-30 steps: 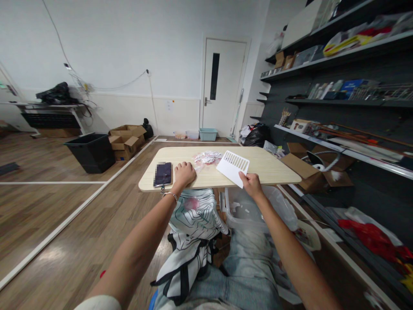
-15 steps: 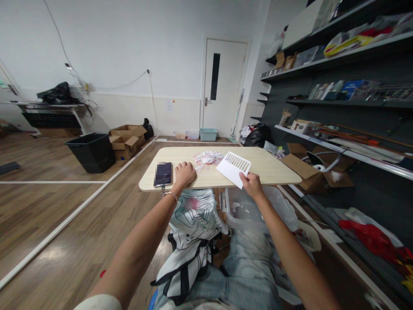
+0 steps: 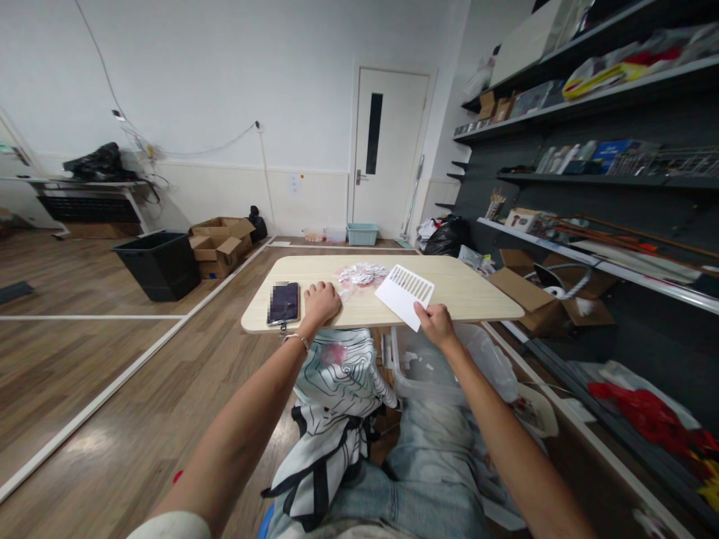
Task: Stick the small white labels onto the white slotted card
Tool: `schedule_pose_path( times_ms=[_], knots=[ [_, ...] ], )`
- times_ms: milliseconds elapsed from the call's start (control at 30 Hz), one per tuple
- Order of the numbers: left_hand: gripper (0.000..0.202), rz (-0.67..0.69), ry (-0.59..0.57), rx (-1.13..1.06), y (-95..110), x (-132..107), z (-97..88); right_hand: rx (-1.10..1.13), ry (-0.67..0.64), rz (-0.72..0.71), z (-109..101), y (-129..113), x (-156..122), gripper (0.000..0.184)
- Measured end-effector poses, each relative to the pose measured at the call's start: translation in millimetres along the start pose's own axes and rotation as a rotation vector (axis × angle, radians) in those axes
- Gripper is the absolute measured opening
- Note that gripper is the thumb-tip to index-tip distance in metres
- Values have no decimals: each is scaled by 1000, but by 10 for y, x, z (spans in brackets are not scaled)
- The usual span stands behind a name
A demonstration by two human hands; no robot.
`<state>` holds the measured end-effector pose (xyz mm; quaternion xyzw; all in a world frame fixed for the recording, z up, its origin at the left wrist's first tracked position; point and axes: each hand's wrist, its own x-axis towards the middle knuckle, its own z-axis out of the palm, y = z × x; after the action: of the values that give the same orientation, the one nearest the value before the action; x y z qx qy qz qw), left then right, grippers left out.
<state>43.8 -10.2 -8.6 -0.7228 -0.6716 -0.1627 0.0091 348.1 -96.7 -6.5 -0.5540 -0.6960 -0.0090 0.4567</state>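
My right hand (image 3: 437, 325) pinches the lower right corner of a white card (image 3: 398, 308) with a row of slots cut along its far edge. The card is tilted over the near part of the pale wooden table (image 3: 466, 288). My left hand (image 3: 322, 301) rests palm down near the table's front edge, its fingers slightly bent and apart; nothing shows in it. Just left of it lies a dark phone (image 3: 284, 302), partly pixelated. Beyond my hands, a heap of small white paper pieces (image 3: 362, 273) sits among pinkish smears on the tabletop.
A clear plastic bin (image 3: 421, 370) with a few white scraps stands below the table's front edge, by my knees. Patterned cloth (image 3: 342, 374) covers my left leg. Shelves (image 3: 607, 176) line the right wall. A black bin (image 3: 160, 266) and cardboard boxes (image 3: 222, 243) stand left.
The white card and my right hand have shifted very slightly left and toward me. My left hand stays in place on the table.
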Motion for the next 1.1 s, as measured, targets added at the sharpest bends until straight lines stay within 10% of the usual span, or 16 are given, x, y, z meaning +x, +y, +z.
schedule_pose_path(
  times_ms=[1100],
  knots=[
    [45, 0, -3, -1, 5, -8, -6, 12, -79, -32, 25, 52, 15, 66]
  ],
)
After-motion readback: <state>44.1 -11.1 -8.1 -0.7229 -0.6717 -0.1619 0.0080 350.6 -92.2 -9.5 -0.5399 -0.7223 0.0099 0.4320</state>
